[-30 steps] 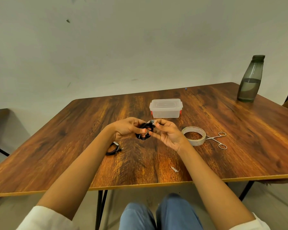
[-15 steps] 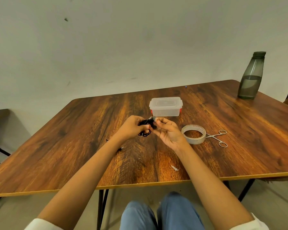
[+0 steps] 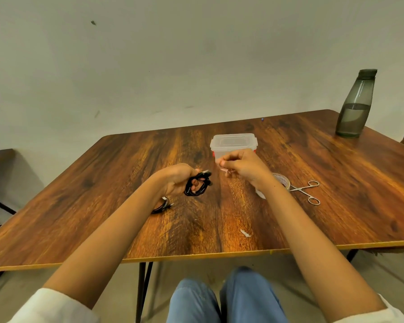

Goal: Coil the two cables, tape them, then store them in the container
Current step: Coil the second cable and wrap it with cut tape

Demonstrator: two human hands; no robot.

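My left hand (image 3: 176,180) is closed around a coiled black cable (image 3: 197,186) above the middle of the table. My right hand (image 3: 241,167) has come away to the right and pinches a small clear piece of tape (image 3: 225,171) between fingertips. A second coiled black cable (image 3: 163,206) lies on the table, partly hidden under my left forearm. The clear plastic container (image 3: 233,143) with its lid on stands just beyond my right hand. The tape roll (image 3: 282,180) lies mostly hidden behind my right wrist.
Metal scissors (image 3: 307,192) lie to the right of the tape roll. A dark grey bottle (image 3: 356,104) stands at the far right corner. A small scrap of tape (image 3: 245,233) rests near the table's front edge (image 3: 196,255).
My hands were together on the coiled cable; now the right hand has pulled away to the right with a piece of tape, while the left keeps the coil.
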